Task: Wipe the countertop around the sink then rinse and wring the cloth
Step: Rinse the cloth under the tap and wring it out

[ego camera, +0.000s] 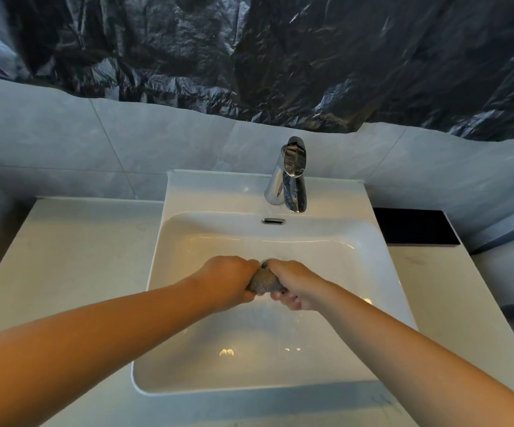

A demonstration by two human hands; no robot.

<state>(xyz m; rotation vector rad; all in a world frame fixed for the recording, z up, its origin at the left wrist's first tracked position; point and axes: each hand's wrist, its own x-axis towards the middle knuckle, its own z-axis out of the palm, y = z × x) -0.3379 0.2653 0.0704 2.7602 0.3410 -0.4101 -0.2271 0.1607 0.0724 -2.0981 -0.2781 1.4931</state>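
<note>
Head view: left hand (234, 280) and right hand (295, 285) meet over the sink (163, 349), both clenched on the bunched grey cloth (263, 280) between them; held over the basin, likely so wrung water drains; tap (289, 177) looks off.

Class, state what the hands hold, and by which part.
The left hand and right hand each grip one end of a bunched grey cloth.

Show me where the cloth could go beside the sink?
The countertop left of the sink is bare to the back wall. Right of it, a bare patch lies in front of the black panel. Crowded: mid-basin, where the left hand and right hand grip the cloth, and by the faucet.
</note>
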